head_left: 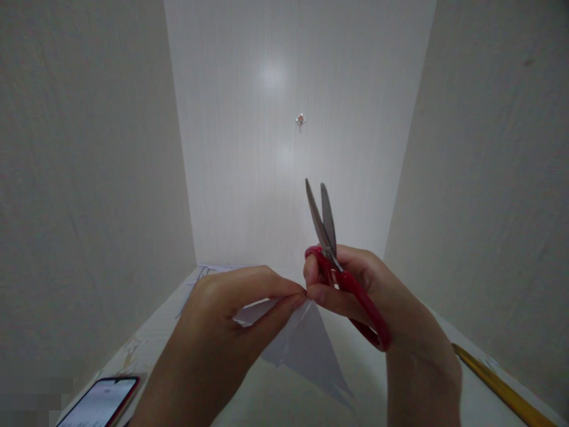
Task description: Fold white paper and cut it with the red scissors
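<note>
A folded piece of white paper (306, 344) hangs below my fingertips, its upper point pinched between the thumb and fingers of my left hand (240, 314). My right hand (360, 284) carries scissors (329, 234) with red handles, blades pointing up and parted a little. The right thumb and finger also meet at the paper's tip, right against the left fingertips. One handle loop lies over the right wrist side, and the blades are clear of the paper.
A smartphone (104, 403) with a lit screen lies at the lower left. A yellow stick-like object (502, 385) rests along the right edge. Walls rise on both sides, and a pale panel (284, 178) with a small metal fitting (300, 120) stands ahead.
</note>
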The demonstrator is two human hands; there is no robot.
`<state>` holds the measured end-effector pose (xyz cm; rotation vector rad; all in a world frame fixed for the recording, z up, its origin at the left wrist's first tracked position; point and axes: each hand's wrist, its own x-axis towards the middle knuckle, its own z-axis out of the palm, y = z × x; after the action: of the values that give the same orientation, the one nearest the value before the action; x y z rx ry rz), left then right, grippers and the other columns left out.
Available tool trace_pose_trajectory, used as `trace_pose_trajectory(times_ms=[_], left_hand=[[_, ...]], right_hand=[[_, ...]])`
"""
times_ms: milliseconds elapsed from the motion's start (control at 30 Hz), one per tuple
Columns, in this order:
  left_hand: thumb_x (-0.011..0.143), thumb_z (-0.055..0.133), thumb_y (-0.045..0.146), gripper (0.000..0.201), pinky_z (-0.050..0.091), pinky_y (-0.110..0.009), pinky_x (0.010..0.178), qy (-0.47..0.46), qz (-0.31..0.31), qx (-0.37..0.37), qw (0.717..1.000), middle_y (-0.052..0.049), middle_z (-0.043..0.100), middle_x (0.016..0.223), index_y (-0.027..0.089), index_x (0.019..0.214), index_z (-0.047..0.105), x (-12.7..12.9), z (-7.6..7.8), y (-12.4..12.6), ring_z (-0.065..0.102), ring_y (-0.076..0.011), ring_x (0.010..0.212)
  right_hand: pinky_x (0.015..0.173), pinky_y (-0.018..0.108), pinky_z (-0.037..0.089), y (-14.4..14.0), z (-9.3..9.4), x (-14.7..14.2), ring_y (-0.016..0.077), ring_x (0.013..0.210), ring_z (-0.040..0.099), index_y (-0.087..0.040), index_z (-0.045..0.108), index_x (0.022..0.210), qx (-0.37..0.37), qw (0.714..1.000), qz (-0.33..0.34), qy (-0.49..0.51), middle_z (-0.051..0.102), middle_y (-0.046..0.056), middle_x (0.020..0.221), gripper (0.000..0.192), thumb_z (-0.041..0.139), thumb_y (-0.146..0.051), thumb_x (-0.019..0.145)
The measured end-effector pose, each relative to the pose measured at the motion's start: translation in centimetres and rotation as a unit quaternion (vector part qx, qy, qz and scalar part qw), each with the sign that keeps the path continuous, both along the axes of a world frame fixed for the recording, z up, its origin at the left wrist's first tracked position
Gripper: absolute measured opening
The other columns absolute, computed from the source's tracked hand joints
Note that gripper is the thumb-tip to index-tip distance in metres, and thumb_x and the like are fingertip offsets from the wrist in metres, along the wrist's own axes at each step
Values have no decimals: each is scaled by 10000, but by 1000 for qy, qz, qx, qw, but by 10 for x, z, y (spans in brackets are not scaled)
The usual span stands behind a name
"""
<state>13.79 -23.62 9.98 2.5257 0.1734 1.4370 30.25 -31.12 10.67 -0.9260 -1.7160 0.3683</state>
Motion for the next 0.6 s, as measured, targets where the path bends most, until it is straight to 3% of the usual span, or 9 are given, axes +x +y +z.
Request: trace_pose_trajectory(times_ms=[300, 600], left_hand=[[822, 621, 251, 149, 417, -137, 534, 9, 34, 50, 998, 64, 706, 661, 239, 704, 710, -2, -2, 1, 614, -74, 574], [837, 603, 268, 155, 423, -150, 547, 31, 29, 34, 999, 54, 715, 696, 244, 732, 714, -3, -1, 1, 625, -88, 606]], right_hand=[[578, 206, 382, -2, 1, 1, 85, 597, 458, -180, 565, 721, -20, 1000, 0, -8, 519, -51, 660, 191, 747, -238, 735], [578, 213, 403, -2, 0, 2, 100, 636, 481, -184, 567, 763, -13, 999, -20, -38, 550, -25, 718, 160, 719, -230, 743]])
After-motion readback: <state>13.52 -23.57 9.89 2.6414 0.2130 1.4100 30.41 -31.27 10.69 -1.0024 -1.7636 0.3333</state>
